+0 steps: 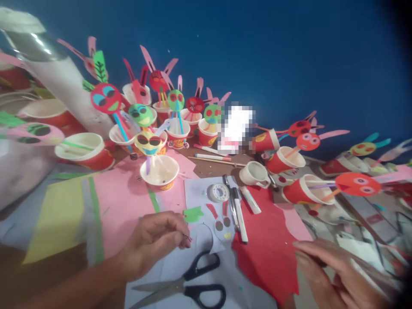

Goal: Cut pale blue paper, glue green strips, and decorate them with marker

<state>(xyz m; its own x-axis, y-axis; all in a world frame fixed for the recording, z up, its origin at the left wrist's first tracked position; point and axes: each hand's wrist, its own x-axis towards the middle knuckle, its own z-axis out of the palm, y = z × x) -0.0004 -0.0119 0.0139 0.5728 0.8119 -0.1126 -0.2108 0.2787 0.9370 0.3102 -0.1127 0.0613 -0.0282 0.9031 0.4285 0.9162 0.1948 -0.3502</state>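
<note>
My left hand (pixel 154 242) hovers over the lilac paper sheet (pixel 196 189), fingers pinched on a tiny dark scrap I cannot name. Just beyond its fingertips lie a green paper piece (pixel 193 213) and a small paper face cut-out with red ears (pixel 222 221). Black-handled scissors (pixel 189 285) lie under that hand, near the front. My right hand (pixel 334 272) is at the lower right beside the red paper sheet (pixel 270 253), fingers stretched out and loosely together, slightly blurred, with nothing visible in it.
Several red paper cups with paper animal faces on straws (pixel 151 141) crowd the back and right (pixel 305 189). A tape roll (pixel 219 192), markers (pixel 240 214), a white cup (pixel 255 174), pink paper (pixel 122 201) and yellow paper (pixel 54 219) lie around. A blue wall stands behind.
</note>
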